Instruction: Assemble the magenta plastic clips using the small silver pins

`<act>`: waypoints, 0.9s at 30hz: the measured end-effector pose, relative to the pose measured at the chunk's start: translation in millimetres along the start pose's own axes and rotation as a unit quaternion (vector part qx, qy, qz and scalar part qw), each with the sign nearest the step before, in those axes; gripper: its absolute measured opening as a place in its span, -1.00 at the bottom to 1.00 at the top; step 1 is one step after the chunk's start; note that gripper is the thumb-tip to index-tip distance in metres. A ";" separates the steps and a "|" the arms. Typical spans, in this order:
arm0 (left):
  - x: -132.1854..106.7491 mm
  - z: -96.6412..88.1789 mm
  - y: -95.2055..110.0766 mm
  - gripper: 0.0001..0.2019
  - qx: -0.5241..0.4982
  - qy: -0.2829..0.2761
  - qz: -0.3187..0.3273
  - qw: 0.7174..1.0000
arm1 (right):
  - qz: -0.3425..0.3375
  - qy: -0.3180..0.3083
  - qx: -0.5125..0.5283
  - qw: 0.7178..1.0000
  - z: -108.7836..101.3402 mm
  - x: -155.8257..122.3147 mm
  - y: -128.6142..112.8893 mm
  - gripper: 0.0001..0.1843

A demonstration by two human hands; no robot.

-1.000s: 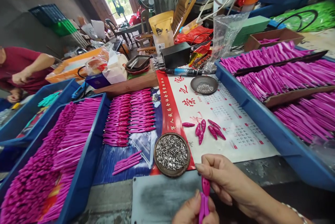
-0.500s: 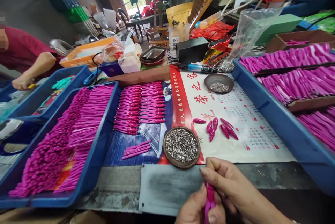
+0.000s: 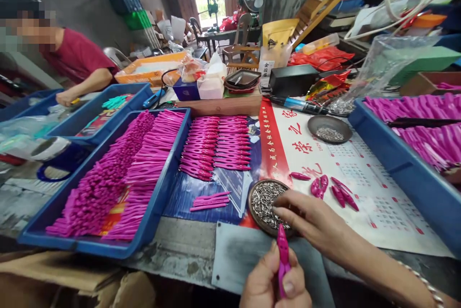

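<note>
My left hand [image 3: 274,284] is closed around a magenta plastic clip [image 3: 283,252], held upright at the bottom edge of the view. My right hand [image 3: 310,221] reaches over the round dish of small metal pins [image 3: 262,200], its fingertips pinched together on the pins. Several loose magenta tips [image 3: 329,189] lie on the calendar sheet [image 3: 360,173] just beyond my right hand. Rows of finished magenta clips [image 3: 215,145] lie on the blue mat further back, and a few more clips [image 3: 211,201] lie left of the dish.
A blue tray of magenta parts [image 3: 118,180] fills the left; another blue tray [image 3: 403,154] stands on the right. A second small dish of pins [image 3: 329,129] sits at the back of the calendar. A person in a red shirt [image 3: 77,60] works at far left.
My right hand has left the clip and moved forward onto the dish of pins. The left hand keeps holding the clip. The view has swung to the left.
</note>
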State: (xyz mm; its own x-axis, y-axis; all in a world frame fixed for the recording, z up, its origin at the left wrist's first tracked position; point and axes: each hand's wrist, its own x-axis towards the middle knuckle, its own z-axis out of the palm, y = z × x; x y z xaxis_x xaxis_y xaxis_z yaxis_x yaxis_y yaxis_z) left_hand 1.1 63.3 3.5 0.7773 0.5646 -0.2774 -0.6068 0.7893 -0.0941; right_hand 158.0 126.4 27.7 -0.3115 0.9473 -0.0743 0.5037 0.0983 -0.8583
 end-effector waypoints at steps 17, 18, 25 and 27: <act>-8.4 -12.9 4.9 -0.70 -0.019 0.036 0.028 0.999 | -0.043 0.014 -0.241 0.969 -4.5 16.8 12.2 -0.80; -7.6 -13.8 4.3 -0.70 -0.016 0.033 0.030 0.999 | -0.044 0.020 -0.195 0.980 -6.4 12.6 10.3 -0.81; -0.1 -20.6 -4.7 -0.65 0.001 0.087 0.046 0.995 | -0.007 0.019 0.079 0.997 -10.2 -31.1 -13.5 -0.86; 1.9 -21.2 -7.7 -0.66 0.015 0.111 0.042 0.993 | -0.008 0.034 0.091 0.995 -8.0 -42.1 -13.1 -0.88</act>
State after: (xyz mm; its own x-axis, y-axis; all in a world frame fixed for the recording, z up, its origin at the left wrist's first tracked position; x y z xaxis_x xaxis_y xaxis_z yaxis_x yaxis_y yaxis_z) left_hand 3.7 53.2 -16.6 0.6667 0.5634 -0.4880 -0.6594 0.7511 -0.0338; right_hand 171.0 87.6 46.2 -0.2600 0.9651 -0.0301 0.3434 0.0633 -0.9370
